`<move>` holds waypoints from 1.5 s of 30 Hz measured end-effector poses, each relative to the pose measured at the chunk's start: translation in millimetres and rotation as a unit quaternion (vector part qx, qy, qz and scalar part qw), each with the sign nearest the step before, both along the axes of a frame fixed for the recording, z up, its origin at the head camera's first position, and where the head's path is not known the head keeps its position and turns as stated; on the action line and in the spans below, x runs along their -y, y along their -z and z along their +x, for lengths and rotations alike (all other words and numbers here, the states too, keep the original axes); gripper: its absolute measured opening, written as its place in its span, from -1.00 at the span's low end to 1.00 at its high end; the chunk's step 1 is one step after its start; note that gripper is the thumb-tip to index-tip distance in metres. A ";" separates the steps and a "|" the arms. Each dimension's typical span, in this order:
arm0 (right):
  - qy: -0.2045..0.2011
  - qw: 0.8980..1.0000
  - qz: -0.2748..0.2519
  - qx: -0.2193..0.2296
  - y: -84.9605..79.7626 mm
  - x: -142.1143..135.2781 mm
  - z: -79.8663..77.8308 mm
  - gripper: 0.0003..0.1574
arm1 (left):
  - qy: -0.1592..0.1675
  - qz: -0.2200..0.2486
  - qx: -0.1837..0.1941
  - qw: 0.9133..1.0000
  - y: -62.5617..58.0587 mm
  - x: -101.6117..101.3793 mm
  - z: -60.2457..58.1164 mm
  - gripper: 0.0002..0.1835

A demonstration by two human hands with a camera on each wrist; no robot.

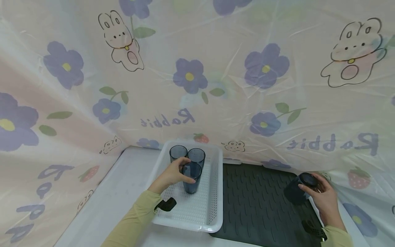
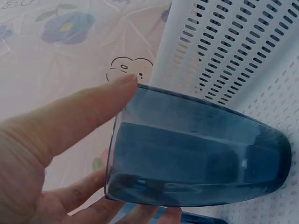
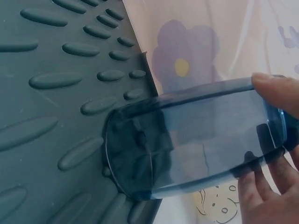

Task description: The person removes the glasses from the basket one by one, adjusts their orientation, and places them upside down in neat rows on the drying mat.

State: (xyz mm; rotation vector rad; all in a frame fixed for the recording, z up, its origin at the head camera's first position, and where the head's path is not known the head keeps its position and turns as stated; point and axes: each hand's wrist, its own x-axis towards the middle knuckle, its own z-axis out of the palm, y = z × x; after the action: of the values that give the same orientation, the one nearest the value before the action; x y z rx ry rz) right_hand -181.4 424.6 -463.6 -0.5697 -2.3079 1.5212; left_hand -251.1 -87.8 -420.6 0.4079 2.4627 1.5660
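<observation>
My left hand [image 1: 171,175] grips a blue see-through tumbler [image 1: 191,181] near its rim, thumb on one side and fingers on the other. The tumbler stands mouth up inside a white perforated basket [image 1: 218,192]. Behind it in the basket are two more such tumblers, one at the back left [image 1: 178,151] and one beside it [image 1: 197,155]. At the far right, my right hand [image 1: 326,199] holds another blue tumbler [image 3: 201,140] around its base end. That one is upside down and slightly tilted, its rim at the right edge of a dark ridged mat [image 1: 253,202].
Basket and mat lie side by side on a white table [image 1: 123,185]. A patterned plastic sheet [image 1: 216,103] with flowers and rabbits hangs close behind and along both sides. Dark wrist devices sit on both wrists.
</observation>
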 end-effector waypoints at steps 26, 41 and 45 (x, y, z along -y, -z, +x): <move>0.008 0.999 -0.025 -0.034 0.2 5.5 1.3 -0.11 | -0.020 -0.058 -0.031 0.998 -0.1 -8.4 -2.0 -0.11; 0.013 1.000 -0.020 -0.008 -2.4 5.5 1.0 -0.13 | -0.023 -0.103 -0.060 0.993 -6.3 -7.7 -1.7 -0.12; 0.011 1.000 -0.014 -0.003 0.5 5.6 -0.2 -0.11 | -0.029 -0.102 -0.055 0.993 -5.6 -4.0 -1.2 -0.13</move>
State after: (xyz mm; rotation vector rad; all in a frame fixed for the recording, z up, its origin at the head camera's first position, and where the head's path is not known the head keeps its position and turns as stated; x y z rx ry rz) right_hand -181.5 419.0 -464.1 -0.5955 -2.2714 1.5447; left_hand -252.3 -83.8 -415.0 0.4024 2.7091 1.3264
